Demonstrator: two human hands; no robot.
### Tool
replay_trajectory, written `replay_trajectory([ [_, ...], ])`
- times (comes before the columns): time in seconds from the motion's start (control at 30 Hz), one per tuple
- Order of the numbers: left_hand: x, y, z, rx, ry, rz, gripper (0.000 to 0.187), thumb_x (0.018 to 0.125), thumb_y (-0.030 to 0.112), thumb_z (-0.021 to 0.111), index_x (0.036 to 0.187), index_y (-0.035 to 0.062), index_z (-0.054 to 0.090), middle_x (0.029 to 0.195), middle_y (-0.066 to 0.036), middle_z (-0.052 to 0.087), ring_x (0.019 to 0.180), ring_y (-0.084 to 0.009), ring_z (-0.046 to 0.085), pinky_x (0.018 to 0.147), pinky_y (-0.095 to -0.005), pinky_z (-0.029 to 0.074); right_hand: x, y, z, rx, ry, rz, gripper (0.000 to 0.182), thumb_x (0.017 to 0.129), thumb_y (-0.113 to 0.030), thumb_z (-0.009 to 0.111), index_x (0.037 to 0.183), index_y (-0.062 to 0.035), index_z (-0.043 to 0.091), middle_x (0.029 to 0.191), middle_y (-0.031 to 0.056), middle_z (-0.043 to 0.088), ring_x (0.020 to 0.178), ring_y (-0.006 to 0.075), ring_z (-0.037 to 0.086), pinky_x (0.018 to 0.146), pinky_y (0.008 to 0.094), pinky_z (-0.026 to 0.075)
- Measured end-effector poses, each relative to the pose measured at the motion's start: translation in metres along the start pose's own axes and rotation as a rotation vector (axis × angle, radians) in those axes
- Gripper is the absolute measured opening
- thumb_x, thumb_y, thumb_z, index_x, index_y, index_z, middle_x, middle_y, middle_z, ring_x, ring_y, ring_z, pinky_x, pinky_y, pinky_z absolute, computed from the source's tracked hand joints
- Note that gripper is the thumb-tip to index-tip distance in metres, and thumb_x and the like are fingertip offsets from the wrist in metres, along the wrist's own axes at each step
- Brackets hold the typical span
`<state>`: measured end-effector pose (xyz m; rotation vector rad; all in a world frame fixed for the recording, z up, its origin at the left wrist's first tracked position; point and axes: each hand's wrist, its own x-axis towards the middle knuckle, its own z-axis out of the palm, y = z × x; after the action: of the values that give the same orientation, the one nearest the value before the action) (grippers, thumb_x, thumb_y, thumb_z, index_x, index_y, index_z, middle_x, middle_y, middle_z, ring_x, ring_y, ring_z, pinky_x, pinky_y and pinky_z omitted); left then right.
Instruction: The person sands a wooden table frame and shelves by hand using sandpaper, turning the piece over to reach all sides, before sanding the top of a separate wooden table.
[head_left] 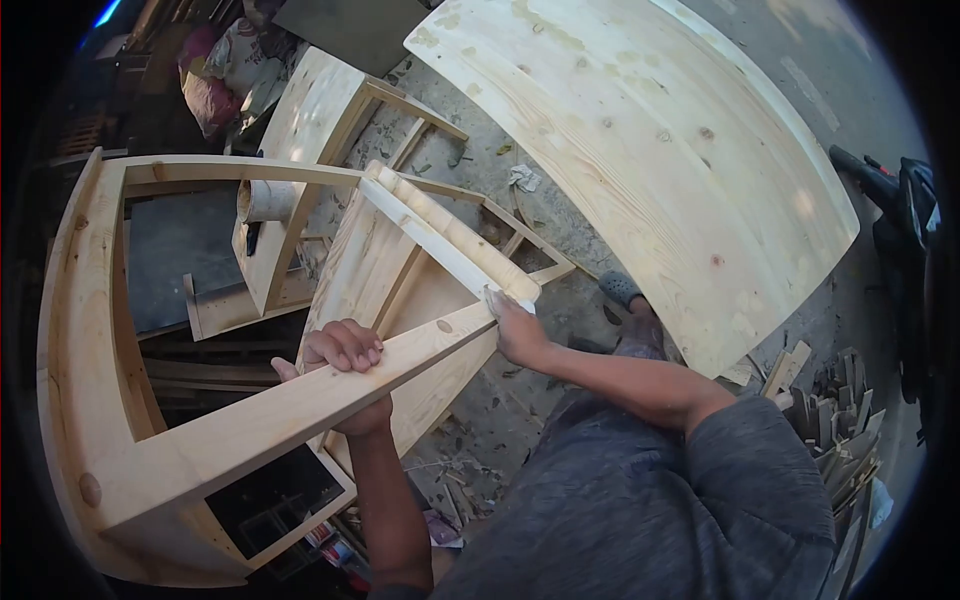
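Observation:
A large pale wooden frame (230, 425) slants across the left and middle of the head view. My left hand (345, 348) is wrapped round its near rail from below, with the fingers curled over the top face. At the rail's far right end, my right hand (517, 328) is closed on the frame's corner, with the fingers pointing up and away. A whitish edge shows beside those fingertips, and the palm side of this hand is hidden. From that corner a rounded wooden piece (455, 235) runs up and left along the frame's other side.
A broad knotty wooden panel (650, 150) lies at the upper right. Another wooden frame (310, 115) stands behind mine, near a pale cylinder (268, 201). Wood offcuts (845, 425) are piled at right, below a dark motorbike (905, 210). Scraps litter the concrete floor (490, 165).

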<state>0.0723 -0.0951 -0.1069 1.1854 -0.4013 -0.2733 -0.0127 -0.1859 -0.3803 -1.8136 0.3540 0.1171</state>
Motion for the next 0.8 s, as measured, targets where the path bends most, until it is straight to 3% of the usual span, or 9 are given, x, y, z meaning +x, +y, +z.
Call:
replay_trajectory([
  [0.13,-0.021,-0.026,-0.005,0.206,0.252,0.133,0.068,0.111,0.057,0.022,0.086,0.0052,0.058,0.082,-0.013,0.061,0.081,-0.0252,0.062,0.084,-0.0409,0.052,-0.038,-0.053,-0.014,0.181,0.318,-0.612,0.058,0.091,0.002,0.052,0.148,0.005,0.044,0.149,0.0287,0.052,0.138,0.0438,0.052,0.114,0.0474,0.045],
  [0.17,-0.036,-0.037,-0.007,0.394,0.375,0.133,0.049,0.11,0.046,0.038,0.1,0.0042,0.061,0.096,-0.013,0.064,0.098,-0.0267,0.062,0.099,-0.0432,0.048,-0.016,-0.006,0.015,0.115,0.318,-0.387,0.059,0.089,0.004,0.053,0.148,0.0044,0.045,0.146,0.0294,0.054,0.138,0.0427,0.052,0.116,0.0466,0.043],
  [0.27,-0.067,-0.068,-0.009,0.37,0.412,0.075,0.057,0.11,0.049,0.043,0.139,0.0009,0.05,0.132,-0.019,0.062,0.125,-0.0291,0.059,0.111,-0.0457,0.043,0.01,0.034,0.006,-0.028,0.049,-0.008,0.062,0.089,0.007,0.052,0.15,0.0021,0.046,0.146,0.0291,0.054,0.138,0.0419,0.051,0.117,0.0456,0.042],
  [0.37,-0.073,-0.059,-0.036,0.371,0.322,-0.141,0.065,0.109,0.052,0.043,0.153,0.004,0.038,0.148,-0.016,0.052,0.136,-0.0283,0.054,0.113,-0.0459,0.041,-0.015,-0.037,0.001,0.001,0.181,-0.292,0.065,0.086,0.007,0.057,0.151,-0.0006,0.049,0.148,0.0261,0.055,0.14,0.0385,0.052,0.117,0.0422,0.042],
  [0.5,-0.066,-0.01,-0.025,0.279,0.289,0.044,0.066,0.109,0.054,0.042,0.158,0.0113,0.035,0.153,-0.01,0.047,0.135,-0.0289,0.055,0.114,-0.0475,0.041,-0.037,-0.066,-0.008,0.247,0.32,-0.624,0.078,0.08,0.021,0.045,0.154,-0.0029,0.046,0.152,0.0263,0.053,0.142,0.0367,0.052,0.118,0.039,0.041],
  [0.6,-0.051,0.054,-0.01,0.244,0.052,0.306,0.075,0.108,0.065,0.033,0.147,0.0028,0.045,0.143,-0.021,0.056,0.132,-0.0344,0.058,0.114,-0.0479,0.042,0.013,0.043,0.035,0.081,0.149,-0.142,0.079,0.081,0.014,0.047,0.157,-0.0051,0.043,0.152,0.026,0.052,0.139,0.0396,0.054,0.116,0.0412,0.042],
  [0.67,-0.045,0.077,0.002,0.356,0.043,0.504,0.08,0.108,0.066,0.03,0.146,-0.0016,0.046,0.146,-0.024,0.052,0.135,-0.036,0.055,0.116,-0.0486,0.039,0.011,0.015,0.017,-0.021,0.062,-0.017,0.076,0.08,0.009,0.049,0.155,-0.0018,0.044,0.148,0.0273,0.055,0.133,0.0419,0.056,0.115,0.0427,0.044],
  [0.73,-0.04,0.084,0.017,0.87,0.198,0.549,0.077,0.109,0.064,0.032,0.139,-0.0055,0.046,0.124,-0.019,0.057,0.125,-0.0326,0.056,0.11,-0.0476,0.04,-0.012,-0.073,-0.01,0.051,0.058,-0.233,0.082,0.08,0.007,0.049,0.16,-0.004,0.037,0.15,0.0288,0.053,0.139,0.0411,0.052,0.118,0.0395,0.038],
  [0.8,-0.036,0.085,0.025,1.069,0.186,0.591,0.068,0.109,0.058,0.038,0.129,-0.0069,0.039,0.111,-0.028,0.056,0.104,-0.0429,0.064,0.088,-0.0507,0.05,-0.05,-0.177,-0.046,0.219,0.007,-0.389,0.086,0.077,0.009,0.049,0.161,-0.0054,0.035,0.154,0.0273,0.05,0.146,0.0382,0.045,0.121,0.037,0.033],
])
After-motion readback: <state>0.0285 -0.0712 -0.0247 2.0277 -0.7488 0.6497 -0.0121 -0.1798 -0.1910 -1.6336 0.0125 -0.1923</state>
